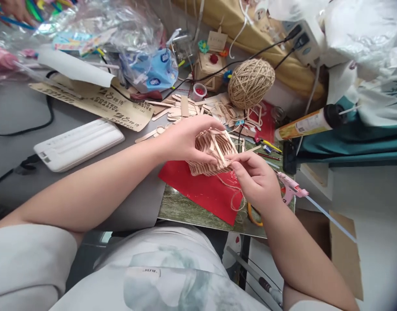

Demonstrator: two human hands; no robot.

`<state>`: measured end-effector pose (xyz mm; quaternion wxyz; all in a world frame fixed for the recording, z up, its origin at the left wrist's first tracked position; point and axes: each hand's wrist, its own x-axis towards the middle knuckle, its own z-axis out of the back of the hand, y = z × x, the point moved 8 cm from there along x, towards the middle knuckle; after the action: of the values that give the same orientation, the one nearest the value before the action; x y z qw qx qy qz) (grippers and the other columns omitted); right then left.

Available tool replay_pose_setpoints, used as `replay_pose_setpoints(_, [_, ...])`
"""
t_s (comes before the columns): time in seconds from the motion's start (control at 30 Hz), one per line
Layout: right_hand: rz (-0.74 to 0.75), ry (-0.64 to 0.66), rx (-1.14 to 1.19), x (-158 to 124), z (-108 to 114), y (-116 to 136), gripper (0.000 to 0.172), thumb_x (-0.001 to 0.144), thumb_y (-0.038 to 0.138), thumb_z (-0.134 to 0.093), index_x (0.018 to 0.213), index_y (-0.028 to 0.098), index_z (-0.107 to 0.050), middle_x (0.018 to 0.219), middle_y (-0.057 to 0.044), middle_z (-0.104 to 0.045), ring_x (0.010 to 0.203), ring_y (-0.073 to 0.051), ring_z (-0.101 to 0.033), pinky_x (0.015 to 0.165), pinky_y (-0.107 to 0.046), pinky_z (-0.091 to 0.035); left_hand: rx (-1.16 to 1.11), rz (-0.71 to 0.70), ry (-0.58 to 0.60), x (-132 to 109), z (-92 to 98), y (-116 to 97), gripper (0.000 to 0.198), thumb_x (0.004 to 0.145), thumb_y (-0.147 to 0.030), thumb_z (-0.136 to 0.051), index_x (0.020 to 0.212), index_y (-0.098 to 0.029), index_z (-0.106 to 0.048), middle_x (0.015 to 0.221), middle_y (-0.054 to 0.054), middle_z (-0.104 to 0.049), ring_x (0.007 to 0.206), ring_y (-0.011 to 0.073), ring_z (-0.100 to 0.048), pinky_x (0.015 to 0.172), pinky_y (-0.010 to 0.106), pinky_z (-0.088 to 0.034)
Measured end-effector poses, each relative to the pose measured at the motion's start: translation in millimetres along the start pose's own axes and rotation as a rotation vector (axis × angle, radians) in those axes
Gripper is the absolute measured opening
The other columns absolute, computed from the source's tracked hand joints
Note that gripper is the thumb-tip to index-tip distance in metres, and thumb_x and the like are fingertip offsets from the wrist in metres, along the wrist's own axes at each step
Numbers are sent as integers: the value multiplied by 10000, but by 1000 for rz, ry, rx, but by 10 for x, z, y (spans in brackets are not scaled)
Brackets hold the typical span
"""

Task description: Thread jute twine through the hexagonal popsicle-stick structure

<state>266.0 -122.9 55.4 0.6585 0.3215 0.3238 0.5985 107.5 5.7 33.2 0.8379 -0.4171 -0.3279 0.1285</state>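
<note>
Between my hands, tilted above the table, is a small basket of stacked craft sticks [203,167]. My left hand [198,140] wraps around it, thumb on the near rim and fingers over the far side. At the basket's right corner, the thumb and forefinger of my right hand [255,177] are pinched together, seemingly on thin jute twine [233,201]; the exact grip is too small to see clearly. The twine hangs in a loose loop below that hand. Under the basket lies a red sheet [201,190].
A pink glue gun [290,188] with a long glue stick lies right of my right hand. Behind are loose craft sticks [182,106], a ball of twine [252,84] and a small stick box [209,69]. A white power strip [79,144] and sandpaper [97,103] lie left.
</note>
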Motion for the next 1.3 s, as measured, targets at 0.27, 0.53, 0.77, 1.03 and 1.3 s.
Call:
replay_pose_setpoints(0.27, [229,-73,-312,108,290,349,80,1017,324,-727,1021,260,-773,977,-57,-770,873,-225,-706,783,-386,-561,13,13,-39,-12,42,21,651,786,-439,-919,1360,-253,-673,1415,97,-705,1341,294,-645,1169,439,-490])
replay_pose_setpoints(0.53, [419,104,-629,126,290,571,142,1027,234,-717,1128,302,-790,1006,-71,-772,805,-224,-709,707,-391,-551,8,9,-60,-15,27,58,653,771,-451,-924,1349,-260,-688,1378,76,-719,1315,307,-656,1164,454,-494])
replay_pose_setpoints(0.77, [554,190,-806,136,241,658,183,994,188,-745,1142,288,-783,1040,-39,-785,829,-179,-737,684,-312,-541,20,13,-52,-14,32,24,645,762,-423,-944,1327,-232,-698,1338,87,-734,1272,309,-672,1128,444,-510])
replay_pose_setpoints(1.03, [568,181,-908,112,221,711,141,1020,217,-708,1129,281,-771,1016,-53,-789,819,-203,-739,681,-331,-537,43,-24,-37,-17,33,27,649,764,-430,-939,1339,-260,-690,1357,75,-737,1286,310,-670,1131,444,-503])
replay_pose_setpoints(1.3, [535,176,-865,88,176,636,171,1045,219,-667,1176,275,-760,1063,-69,-789,890,-208,-748,735,-331,-550,23,-48,54,-38,45,33,628,831,-397,-874,1399,-233,-663,1427,106,-716,1352,301,-653,1155,422,-487])
